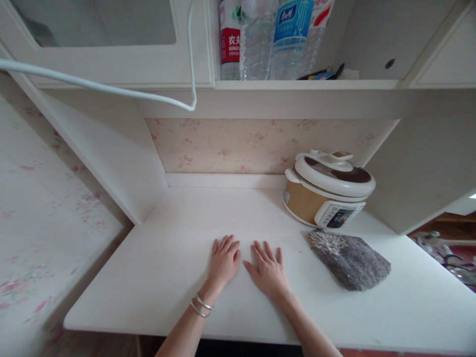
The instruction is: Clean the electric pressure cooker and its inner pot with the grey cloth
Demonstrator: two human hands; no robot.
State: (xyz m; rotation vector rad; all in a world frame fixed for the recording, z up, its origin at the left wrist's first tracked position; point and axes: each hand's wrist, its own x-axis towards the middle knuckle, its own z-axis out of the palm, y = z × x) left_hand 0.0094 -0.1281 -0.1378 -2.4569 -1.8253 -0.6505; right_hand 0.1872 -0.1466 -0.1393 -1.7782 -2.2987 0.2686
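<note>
My left hand [224,260] lies palm down on the white countertop [156,277], fingers stretched forward, with two silver bangles [201,305] round its wrist. Beside it, a small gap away, my right hand [268,270] rests flat on the same surface with its fingers spread. Neither holds anything. A folded grey fuzzy cloth [351,260] with a pale patch lies to the right of my right hand, apart from it. Behind that cloth stands an electric cooker [308,201], tan and white, its lid on and its control panel facing front.
Overhead, a cabinet shelf [305,85] carries several plastic bottles [258,44] and some small dark items. A white cable [111,90] hangs across the upper left. Side panels [107,144] bound the counter, and floral wallpaper [230,146] covers the back.
</note>
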